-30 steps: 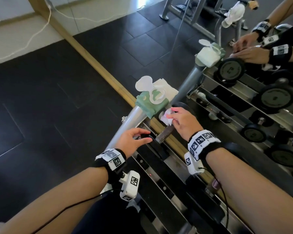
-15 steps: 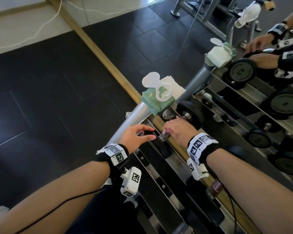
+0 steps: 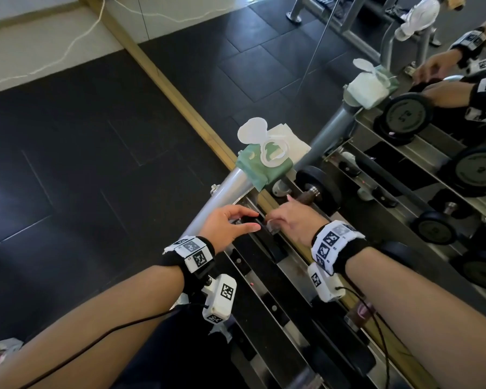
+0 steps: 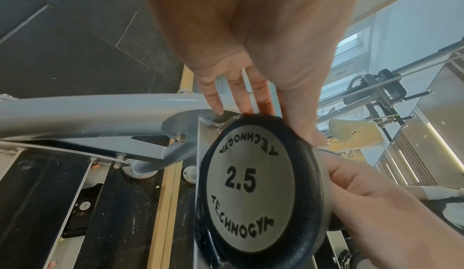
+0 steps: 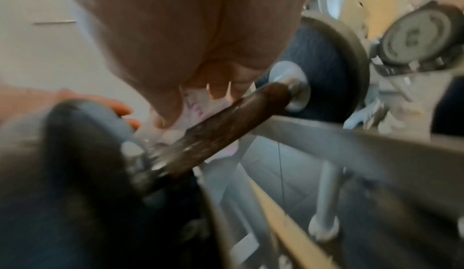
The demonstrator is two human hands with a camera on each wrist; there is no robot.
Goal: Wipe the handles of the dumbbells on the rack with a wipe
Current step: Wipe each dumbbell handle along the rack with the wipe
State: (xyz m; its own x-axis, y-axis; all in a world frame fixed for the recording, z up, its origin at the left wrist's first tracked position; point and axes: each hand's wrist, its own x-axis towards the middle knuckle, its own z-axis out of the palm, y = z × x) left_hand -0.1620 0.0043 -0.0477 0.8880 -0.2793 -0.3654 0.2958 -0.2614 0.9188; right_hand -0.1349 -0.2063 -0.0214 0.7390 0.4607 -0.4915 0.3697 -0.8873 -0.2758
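Observation:
A black 2.5 dumbbell (image 4: 253, 182) lies on the top rail of the rack (image 3: 281, 265), near its left end. My left hand (image 3: 230, 223) rests on the near plate (image 5: 75, 144), with straight fingers (image 4: 213, 96) over the rim and the thumb along its side. My right hand (image 3: 295, 220) is curled over the dark handle (image 5: 226, 122) close to that near plate. It presses a white wipe (image 5: 191, 110) against the bar. The far end of the handle (image 3: 306, 196) and the far plate (image 3: 319, 189) show beyond my knuckles.
A green wipe pack (image 3: 267, 161) with its lid flipped open sits on the rack's grey post (image 3: 236, 183). A mirror behind the rack repeats the dumbbells and my hands. Larger dumbbells (image 3: 432, 228) fill the lower rails. Black rubber floor lies to the left.
My right hand has slid with the wipe from the handle's far end towards the near plate, and the wipe is now hidden under it in the head view. My left hand stays on the plate.

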